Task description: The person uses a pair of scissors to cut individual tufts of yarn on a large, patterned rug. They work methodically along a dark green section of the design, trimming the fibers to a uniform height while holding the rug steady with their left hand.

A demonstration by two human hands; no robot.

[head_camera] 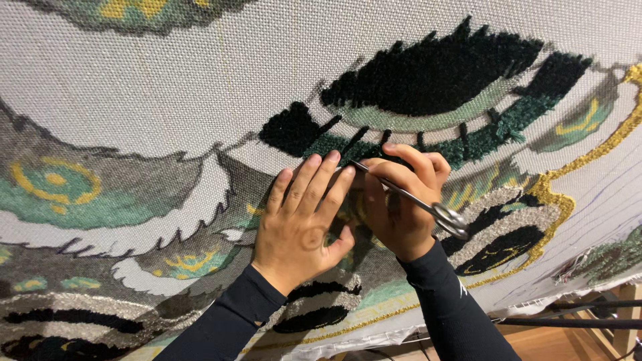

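Two hands press against a large printed tufting cloth [167, 87] stretched in front of the person, both arms in dark long sleeves. The left hand [301, 220] lies flat and open on the cloth, fingers together and pointing up, holding nothing. Its fingertips touch the fingers of the right hand [401, 200], which sits just beside it. The right hand is curled shut around a pair of slim metal scissors [421, 200]. The scissor tips reach toward the left hand's fingertips, while the looped handles stick out past the right wrist.

Just above both hands runs a band of dark green tufted pile [481, 134], and above that a broad patch of black tufted pile [435, 67] shaped like a leaf. To the right of the right hand, a curved line of gold yarn [555, 194] borders black and cream tufted stripes [501, 234]. Left of the left hand the cloth is untufted, showing only printed grey, green and yellow shapes. Below the right sleeve, the cloth's lower edge [535, 304] hangs free, with a wooden frame [625, 314] near it.
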